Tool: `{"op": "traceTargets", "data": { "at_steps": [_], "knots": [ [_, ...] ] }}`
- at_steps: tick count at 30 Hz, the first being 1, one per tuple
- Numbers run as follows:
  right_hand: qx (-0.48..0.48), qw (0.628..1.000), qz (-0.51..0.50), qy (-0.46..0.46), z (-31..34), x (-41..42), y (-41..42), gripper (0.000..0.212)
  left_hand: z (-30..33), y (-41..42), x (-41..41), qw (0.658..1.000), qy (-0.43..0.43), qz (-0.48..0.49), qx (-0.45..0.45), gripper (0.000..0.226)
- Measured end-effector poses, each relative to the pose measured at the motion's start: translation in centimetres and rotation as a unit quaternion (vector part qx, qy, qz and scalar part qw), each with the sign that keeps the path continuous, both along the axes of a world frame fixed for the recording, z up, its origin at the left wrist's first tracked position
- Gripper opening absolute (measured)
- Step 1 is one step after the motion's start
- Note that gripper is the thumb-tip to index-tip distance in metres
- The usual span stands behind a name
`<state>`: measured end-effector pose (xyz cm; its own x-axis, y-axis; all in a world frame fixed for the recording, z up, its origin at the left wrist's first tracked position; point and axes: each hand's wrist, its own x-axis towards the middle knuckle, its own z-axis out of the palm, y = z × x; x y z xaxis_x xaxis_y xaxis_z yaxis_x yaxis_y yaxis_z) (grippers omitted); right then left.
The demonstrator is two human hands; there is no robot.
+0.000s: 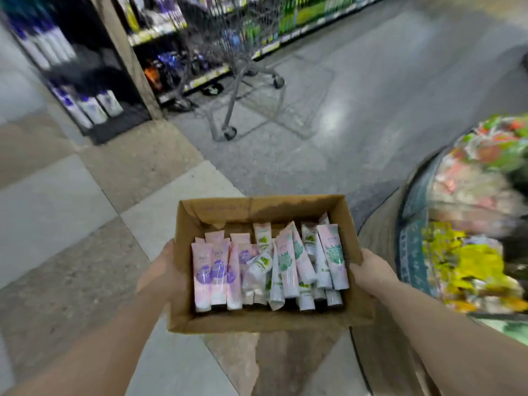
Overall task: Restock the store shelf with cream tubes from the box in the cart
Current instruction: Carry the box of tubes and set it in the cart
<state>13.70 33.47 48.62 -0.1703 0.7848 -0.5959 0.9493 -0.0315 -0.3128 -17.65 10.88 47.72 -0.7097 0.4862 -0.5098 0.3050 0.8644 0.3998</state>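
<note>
An open cardboard box (257,208) hangs in front of me above the floor, carried between both hands. My left hand (163,274) grips its left wall and my right hand (371,274) grips its right wall. Inside lie several cream tubes: pink ones with purple print (213,274) on the left, white and pink ones with green print (303,261) on the right. The grey wire cart (243,52) stands ahead in the aisle, well beyond the box. A store shelf (85,90) with white and purple bottles rises at the upper left.
More stocked shelves (300,21) run along the far side of the aisle behind the cart. A round display bin (414,252) heaped with colourful packets sits close on my right. A beige pillar (128,58) stands between the left shelf and the cart.
</note>
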Motion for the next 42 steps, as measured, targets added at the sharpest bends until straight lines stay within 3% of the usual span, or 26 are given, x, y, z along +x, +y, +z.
{"op": "traceTargets", "data": {
  "at_steps": [4,8,12,15,20,26,30,35,42],
  "knots": [
    [0.079,0.996,-0.001,0.029,10.5,-3.7,5.8,0.034,12.5,6.8,-4.1,0.993,0.091,-0.002,0.072,0.038],
    [0.167,0.984,-0.009,0.064,17.0,-6.8,14.0,0.039,21.5,15.3,-6.8,0.965,0.159,-0.022,0.209,0.032],
    [0.223,0.969,0.002,0.107,22.5,-10.0,23.7,0.033,27.6,24.6,-9.4,0.946,0.271,-0.079,0.161,0.032],
    [0.248,0.961,0.046,0.111,24.9,-12.4,31.8,0.034,30.0,31.6,-12.3,0.944,0.3,-0.072,0.122,0.033],
    [0.267,0.952,0.115,0.091,30.1,-17.3,42.5,0.056,33.9,41.8,-16.6,0.945,0.298,-0.071,0.116,0.034],
    [0.294,0.941,0.156,0.056,33.1,-24.2,55.9,0.057,35.9,55.1,-24.2,0.949,0.29,-0.058,0.11,0.038],
    [0.309,0.934,0.174,0.045,33.4,-30.1,65.5,0.063,35.3,64.5,-30.0,0.95,0.272,-0.073,0.131,0.029],
    [0.294,0.944,0.149,0.032,33.9,-37.8,77.8,0.063,35.5,76.7,-38.3,0.949,0.28,-0.081,0.123,0.042],
    [0.283,0.941,0.177,0.059,33.8,-49.3,94.7,0.064,35.3,91.9,-48.7,0.939,0.305,-0.066,0.143,0.04]
  ]
}}
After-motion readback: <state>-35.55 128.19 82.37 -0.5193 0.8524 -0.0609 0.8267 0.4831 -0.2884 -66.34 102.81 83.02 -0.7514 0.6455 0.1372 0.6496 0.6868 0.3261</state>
